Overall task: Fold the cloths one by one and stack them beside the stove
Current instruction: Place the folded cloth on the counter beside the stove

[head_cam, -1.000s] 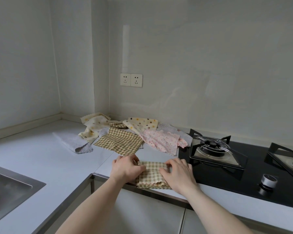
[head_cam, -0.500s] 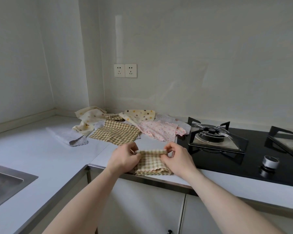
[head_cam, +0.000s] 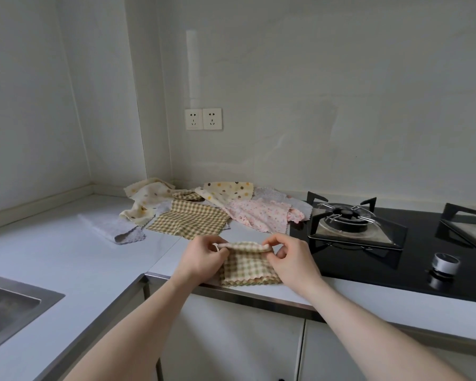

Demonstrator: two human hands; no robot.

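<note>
A folded yellow checked cloth (head_cam: 245, 266) lies at the counter's front edge, just left of the black stove (head_cam: 374, 251). My left hand (head_cam: 201, 257) pinches its far left corner and my right hand (head_cam: 291, 258) pinches its far right corner, lifting the far folded edge slightly. Behind it, unfolded cloths lie spread: a larger checked cloth (head_cam: 188, 221), a pink flowered cloth (head_cam: 261, 218), a cream dotted cloth (head_cam: 230, 189), another cream cloth (head_cam: 146, 200) and a grey-white cloth (head_cam: 113, 228).
The white counter (head_cam: 52, 259) runs left to a steel sink (head_cam: 8, 306). On the stove stand a burner with its pan support (head_cam: 346, 215) and a round knob (head_cam: 445, 262). A double wall socket (head_cam: 203, 118) sits above the cloths.
Both hands went from pressing flat on the folded checked cloth to pinching its far corners and lifting that edge. The camera has tilted a little.
</note>
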